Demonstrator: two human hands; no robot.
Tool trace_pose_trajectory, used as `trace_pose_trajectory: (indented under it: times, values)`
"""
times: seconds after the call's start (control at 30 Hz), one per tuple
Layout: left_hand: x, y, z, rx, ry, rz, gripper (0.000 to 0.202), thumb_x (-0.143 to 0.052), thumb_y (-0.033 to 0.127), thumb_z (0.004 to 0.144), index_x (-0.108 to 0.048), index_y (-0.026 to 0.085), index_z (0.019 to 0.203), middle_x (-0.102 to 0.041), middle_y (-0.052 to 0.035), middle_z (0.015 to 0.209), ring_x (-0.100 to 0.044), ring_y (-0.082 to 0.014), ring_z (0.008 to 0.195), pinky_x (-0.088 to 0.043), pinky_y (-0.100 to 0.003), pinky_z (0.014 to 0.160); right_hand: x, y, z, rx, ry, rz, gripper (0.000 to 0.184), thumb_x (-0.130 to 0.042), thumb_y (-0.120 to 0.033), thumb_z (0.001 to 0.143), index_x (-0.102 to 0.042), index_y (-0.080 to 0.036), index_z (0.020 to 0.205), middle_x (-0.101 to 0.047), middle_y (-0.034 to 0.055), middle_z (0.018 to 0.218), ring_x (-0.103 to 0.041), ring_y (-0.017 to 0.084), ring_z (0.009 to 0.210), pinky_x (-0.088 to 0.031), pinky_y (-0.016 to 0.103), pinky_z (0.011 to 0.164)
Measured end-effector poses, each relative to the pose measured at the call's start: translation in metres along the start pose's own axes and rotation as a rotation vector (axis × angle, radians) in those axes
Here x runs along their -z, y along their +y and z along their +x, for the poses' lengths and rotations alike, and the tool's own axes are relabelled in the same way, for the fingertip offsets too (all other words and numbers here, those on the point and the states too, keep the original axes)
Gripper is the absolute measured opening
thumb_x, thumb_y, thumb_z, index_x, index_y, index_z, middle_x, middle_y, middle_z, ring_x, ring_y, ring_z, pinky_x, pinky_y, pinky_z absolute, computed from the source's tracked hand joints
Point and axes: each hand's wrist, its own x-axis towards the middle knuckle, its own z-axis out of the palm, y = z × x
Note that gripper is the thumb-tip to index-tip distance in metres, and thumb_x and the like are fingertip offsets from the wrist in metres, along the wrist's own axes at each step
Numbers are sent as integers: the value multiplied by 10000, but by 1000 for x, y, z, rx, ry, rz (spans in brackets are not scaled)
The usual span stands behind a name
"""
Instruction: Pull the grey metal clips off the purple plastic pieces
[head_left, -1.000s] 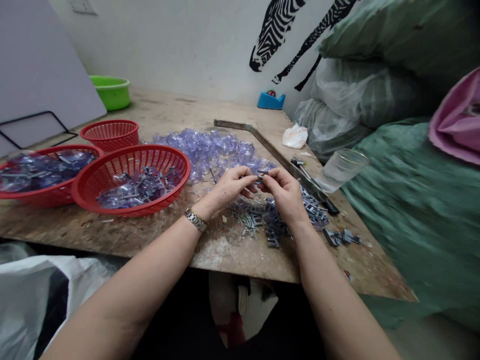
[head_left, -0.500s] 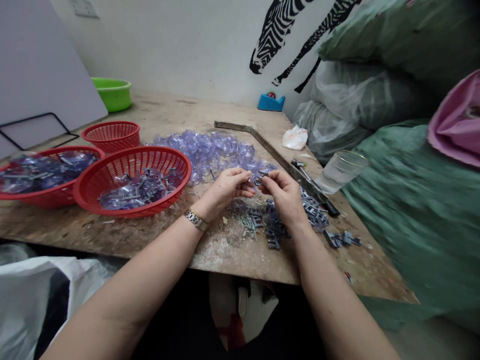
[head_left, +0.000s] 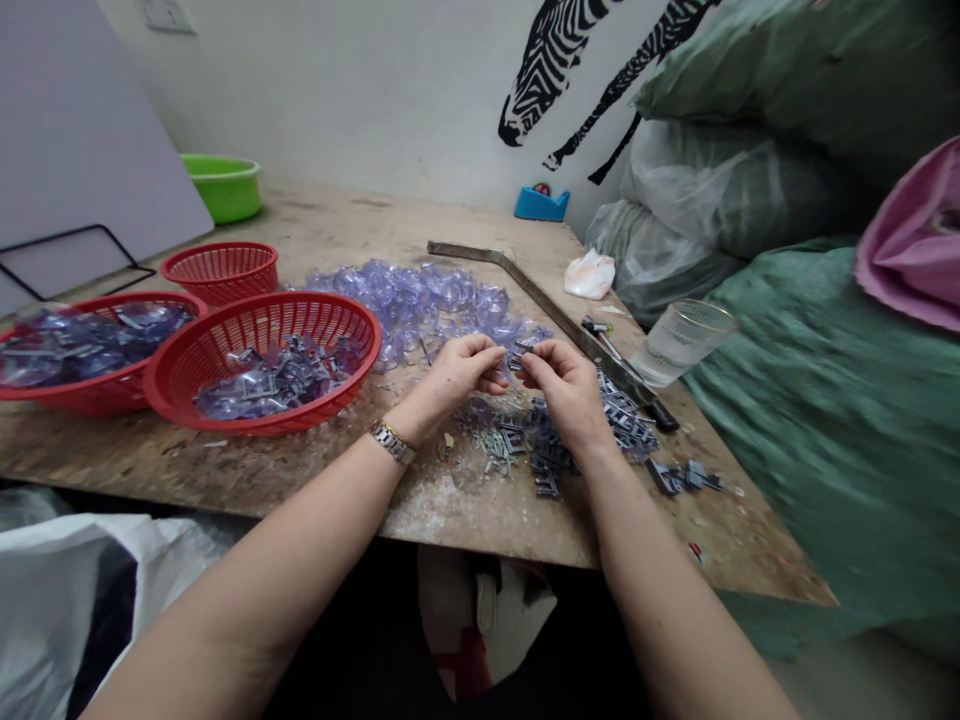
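My left hand (head_left: 459, 375) and my right hand (head_left: 564, 382) meet over the table, fingers pinched together on a small grey metal clip (head_left: 517, 358) held between them. A watch sits on my left wrist. Under the hands lies a heap of grey metal clips (head_left: 551, 445). Just behind them spreads a pile of clear purple plastic pieces (head_left: 427, 300). A red basket (head_left: 187, 365) to the left holds several assembled purple-and-grey pieces.
Two more red baskets (head_left: 221, 268) stand at the left, one filled with purple pieces. A green basin (head_left: 223, 185), a bent metal bar (head_left: 525, 285), a glass cup (head_left: 679, 340), a blue tape dispenser (head_left: 541, 200) and big green and clear bags (head_left: 825, 400) surround the table.
The fingers of both hands have shifted slightly on the small clip; the hands stay in the same spot. Nothing else has moved.
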Motion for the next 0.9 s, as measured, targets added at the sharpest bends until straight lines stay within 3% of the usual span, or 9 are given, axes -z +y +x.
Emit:
trace_pose_trajectory:
  times: [0.23, 0.43, 0.9]
  values:
    - [0, -2, 1, -59, -3, 84, 184, -576, 109, 870, -540, 125, 690, -583, 24, 575, -602, -68, 518, -540, -183, 565, -2, 1, -1, 49, 21, -44, 197, -631, -382, 735, -536, -211, 705, -540, -37, 655, -565, 125, 638, -468, 271, 644]
    - [0, 2, -1, -24, -34, 55, 190, -571, 119, 880, -530, 120, 694, -592, 18, 591, -618, -71, 537, -546, -187, 577, -2, 0, -2, 61, 35, -48, 187, -628, -370, 745, -540, -209, 710, -543, -35, 654, -570, 131, 637, -462, 283, 653]
    - [6, -3, 5, 65, -104, -211, 185, -605, 200, 900, -515, 122, 759, -633, 2, 623, -630, -73, 510, -524, -174, 553, -1, 3, -2, 110, 39, -102, 150, -617, -329, 761, -560, -202, 706, -567, -39, 648, -551, 126, 635, -429, 277, 647]
